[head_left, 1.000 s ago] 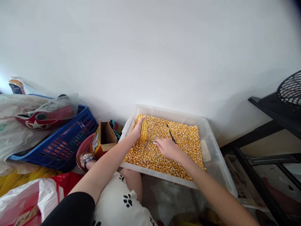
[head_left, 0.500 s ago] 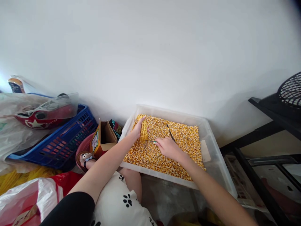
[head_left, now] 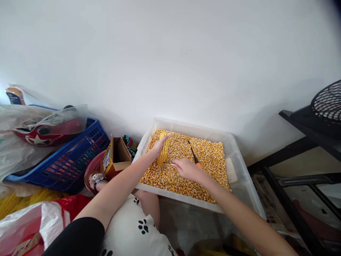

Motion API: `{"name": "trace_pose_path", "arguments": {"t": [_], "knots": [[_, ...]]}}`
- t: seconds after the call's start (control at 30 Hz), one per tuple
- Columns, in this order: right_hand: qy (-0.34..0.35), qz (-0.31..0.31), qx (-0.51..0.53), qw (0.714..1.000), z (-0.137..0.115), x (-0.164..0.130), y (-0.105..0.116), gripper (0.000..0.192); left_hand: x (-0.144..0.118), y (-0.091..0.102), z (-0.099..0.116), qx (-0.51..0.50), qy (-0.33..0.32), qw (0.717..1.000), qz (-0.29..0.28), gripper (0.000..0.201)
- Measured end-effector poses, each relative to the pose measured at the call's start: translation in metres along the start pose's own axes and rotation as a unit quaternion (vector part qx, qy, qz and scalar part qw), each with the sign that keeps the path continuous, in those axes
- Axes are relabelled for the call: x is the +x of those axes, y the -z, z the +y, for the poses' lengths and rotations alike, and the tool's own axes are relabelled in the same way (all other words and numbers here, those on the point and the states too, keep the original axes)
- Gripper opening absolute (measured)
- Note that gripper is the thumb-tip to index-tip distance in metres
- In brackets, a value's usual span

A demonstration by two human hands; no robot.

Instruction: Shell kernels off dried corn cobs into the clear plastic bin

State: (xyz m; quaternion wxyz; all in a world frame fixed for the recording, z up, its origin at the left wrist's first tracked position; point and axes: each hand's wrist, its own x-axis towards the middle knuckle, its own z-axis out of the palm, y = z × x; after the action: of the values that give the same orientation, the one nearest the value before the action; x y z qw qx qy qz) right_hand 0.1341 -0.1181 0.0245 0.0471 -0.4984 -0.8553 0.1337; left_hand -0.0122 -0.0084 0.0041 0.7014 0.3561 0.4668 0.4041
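Note:
An ear of corn (head_left: 163, 153), yellow and covered in kernels, stands tilted over the bin with my left hand (head_left: 158, 145) closed round it. My right hand (head_left: 187, 168) is closed on a thin-shafted tool (head_left: 167, 163), whose tip meets the lower end of the ear; its handle is hidden in my fist. Beneath both hands lies a bed of loose corn kernels (head_left: 183, 186) in a clear plastic bin (head_left: 241, 163). Just beyond my right hand, a second tool with a dark shaft and orange handle (head_left: 197, 162) rests on the kernels.
Left of the bin are an open cardboard box (head_left: 121, 165) and a blue basket (head_left: 53, 170) bearing a red helmet (head_left: 39, 138). A black metal rack (head_left: 287, 209) with a fan (head_left: 327, 105) stands on the right. The white wall (head_left: 181, 71) rises behind.
The right hand has shifted slightly left and down with its tool, uncovering the orange handle of the tool lying on the kernels. The left hand has turned a little on the ear.

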Motion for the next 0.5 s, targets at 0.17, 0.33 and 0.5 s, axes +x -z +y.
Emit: {"name": "trace_pose_path", "arguments": {"t": [0.17,0.33,0.5], "knots": [[0.000,-0.022,0.046,0.999,0.006,0.001,0.003,0.031,-0.005,-0.006,0.006,0.024,-0.072,0.997,0.007,0.047],[-0.008,-0.035,0.061,0.997,0.013,0.006,-0.002,0.031,-0.010,-0.010,0.013,0.088,-0.164,0.982,0.032,0.047],[-0.015,-0.054,0.065,0.996,0.017,0.014,-0.012,0.029,-0.010,-0.010,0.012,0.173,-0.231,0.958,-0.003,0.044]]}}
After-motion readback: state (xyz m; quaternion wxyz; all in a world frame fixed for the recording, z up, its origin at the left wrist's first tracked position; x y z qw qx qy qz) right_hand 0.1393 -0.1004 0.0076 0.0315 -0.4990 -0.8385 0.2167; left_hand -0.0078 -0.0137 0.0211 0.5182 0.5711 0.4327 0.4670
